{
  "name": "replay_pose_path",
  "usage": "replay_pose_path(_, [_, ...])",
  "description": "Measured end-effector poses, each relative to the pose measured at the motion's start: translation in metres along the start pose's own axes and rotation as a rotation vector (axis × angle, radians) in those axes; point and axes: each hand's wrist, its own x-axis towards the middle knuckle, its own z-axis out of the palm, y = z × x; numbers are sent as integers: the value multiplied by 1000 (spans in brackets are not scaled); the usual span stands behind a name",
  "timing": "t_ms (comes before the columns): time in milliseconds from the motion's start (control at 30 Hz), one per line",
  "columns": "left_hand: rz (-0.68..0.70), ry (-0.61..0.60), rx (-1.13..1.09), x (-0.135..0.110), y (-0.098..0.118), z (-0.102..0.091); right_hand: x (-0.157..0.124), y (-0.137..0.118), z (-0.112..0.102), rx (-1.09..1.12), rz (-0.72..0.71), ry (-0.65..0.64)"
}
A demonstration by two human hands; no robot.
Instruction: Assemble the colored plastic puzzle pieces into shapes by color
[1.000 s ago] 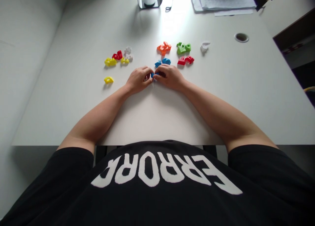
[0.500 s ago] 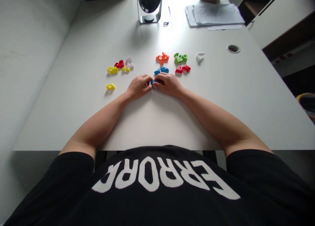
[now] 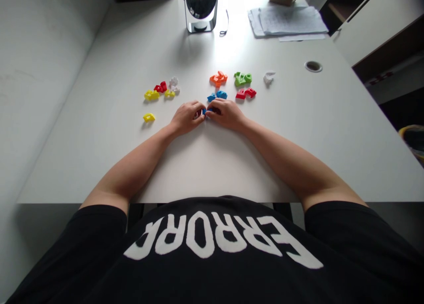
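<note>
Two bare hands, the left hand (image 3: 187, 117) and the right hand (image 3: 228, 114), rest on a white desk (image 3: 82, 162), seen from the person's head, with the forearms reaching out from a black T-shirt (image 3: 215, 246) with large white lettering. Both hands are curled closed, fingertips meeting around a small blue plastic piece (image 3: 204, 112). It is mostly hidden, so its shape cannot be made out. Just beyond that piece lie two more blue plastic pieces (image 3: 217, 96). Beyond it and to the right are an orange plastic piece (image 3: 218, 78), a green plastic piece (image 3: 242, 78), a red plastic piece (image 3: 245, 93) and a white plastic piece (image 3: 269, 77). To its left sit a cluster of red, white and yellow plastic pieces (image 3: 160, 88) and a lone yellow plastic piece (image 3: 149, 117). Well beyond it stand a round device on a metal stand (image 3: 200, 8) and a stack of papers (image 3: 287, 21).
</note>
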Motion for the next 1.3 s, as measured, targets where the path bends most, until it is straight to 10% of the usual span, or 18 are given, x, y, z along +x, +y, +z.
replay_pose_path(1300, [-22, -12, 8, 0, 2, 0, 0, 5, 3, -4, -11, 28])
